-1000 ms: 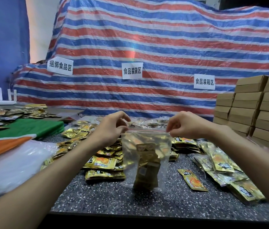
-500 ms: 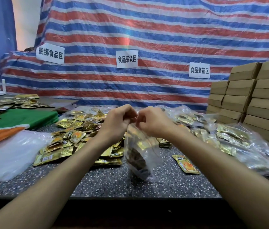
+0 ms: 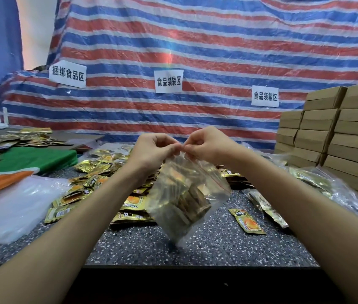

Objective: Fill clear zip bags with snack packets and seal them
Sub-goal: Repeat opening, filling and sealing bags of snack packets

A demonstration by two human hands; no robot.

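One speckled dark surface (image 3: 206,249) is filling the foreground, and two bare forearms are crossing it from the bottom edge. Above its middle, one clear zip bag (image 3: 187,194) is hanging tilted in the air, its red zip line running down its right side. The gold snack packets inside it are bunching together; their number cannot be told through the blurred plastic. Whether the bag's lowest corner is touching the surface cannot be told either.

The left hand (image 3: 151,151) and the right hand (image 3: 210,147) are meeting at the bag's top corner, and the curled fingers (image 3: 192,148) of both are pinching its edge, knuckles nearly touching.

One single packet (image 3: 247,221) is lying alone to the right of the bag. A loose pile of packets (image 3: 99,183), too many to count, is spreading out behind and left of it. One heap of clear plastic (image 3: 13,205) is sitting at far left, just in front of a green and orange cloth (image 3: 26,161). Filled bags (image 3: 312,183) are lying at right, before stacked cardboard boxes (image 3: 338,132).

Farthest back, three white paper signs (image 3: 68,73) (image 3: 169,81) (image 3: 265,96) are hanging on one striped tarp (image 3: 195,40).
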